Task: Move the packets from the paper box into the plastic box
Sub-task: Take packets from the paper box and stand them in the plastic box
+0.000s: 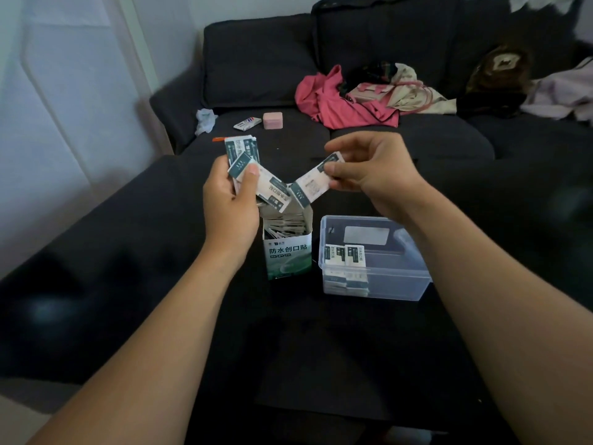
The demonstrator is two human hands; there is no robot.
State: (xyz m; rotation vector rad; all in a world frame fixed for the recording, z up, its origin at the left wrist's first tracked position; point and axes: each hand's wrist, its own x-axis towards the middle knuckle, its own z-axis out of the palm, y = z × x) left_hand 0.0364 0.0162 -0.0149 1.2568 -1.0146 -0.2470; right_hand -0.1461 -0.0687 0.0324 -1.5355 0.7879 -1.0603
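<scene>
The open green-and-white paper box (288, 256) stands upright on the dark surface, with several packets still standing inside it. Above it my left hand (232, 197) grips a fanned bunch of white-and-dark-green packets (245, 155). My right hand (369, 170) pinches a single packet (316, 181) by its upper end, over the paper box's right edge. The clear plastic box (394, 271) sits just right of the paper box. Two stacks of packets (345, 268) lie in its left end.
A dark sofa (417, 139) runs behind. On it lie a pink garment (337, 101), a beige bag, a small pink case (272, 120), a loose packet (247, 123), crumpled tissue (205, 120) and a brown soft item at right. A white wall stands at left.
</scene>
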